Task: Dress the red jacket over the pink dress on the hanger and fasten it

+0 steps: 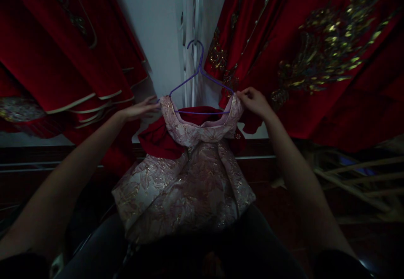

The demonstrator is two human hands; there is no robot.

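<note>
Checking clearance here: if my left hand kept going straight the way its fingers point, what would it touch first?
The left hand points right, fingertips already at the pink dress shoulder on the purple hanger. It would likely meet that shoulder first, though depth is hard to judge.

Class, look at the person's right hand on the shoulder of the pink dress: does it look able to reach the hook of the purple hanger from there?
Probably yes. The right hand pinches the pink dress at its shoulder, just below the purple hanger, and only open wall lies between it and the hook, though it would have to let go first.
</note>
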